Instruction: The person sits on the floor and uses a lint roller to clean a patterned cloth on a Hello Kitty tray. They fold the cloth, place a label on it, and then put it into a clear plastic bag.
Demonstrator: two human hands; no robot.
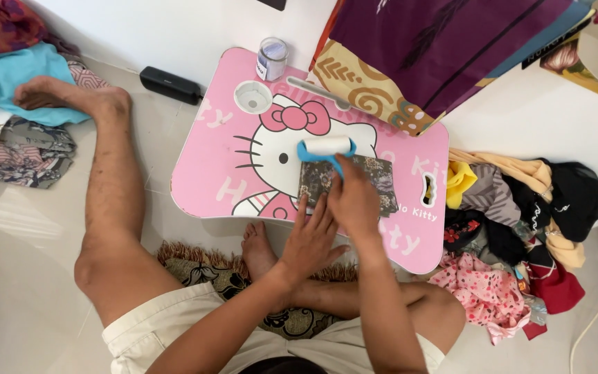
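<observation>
right hand (pixel 356 201) wrapped round the blue handle of a lint roller (pixel 327 147) with its white drum at the far edge of the folded dark patterned cloth (pixel 346 181), left hand (pixel 308 239) spread flat pinning the near edge so nothing slides on the pink lap table (pixel 209 166)

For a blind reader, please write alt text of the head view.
A seated person's right hand runs a blue-handled lint roller over a dark patterned cloth on a pink lap table; the left hand holds the cloth's near edge.
</observation>
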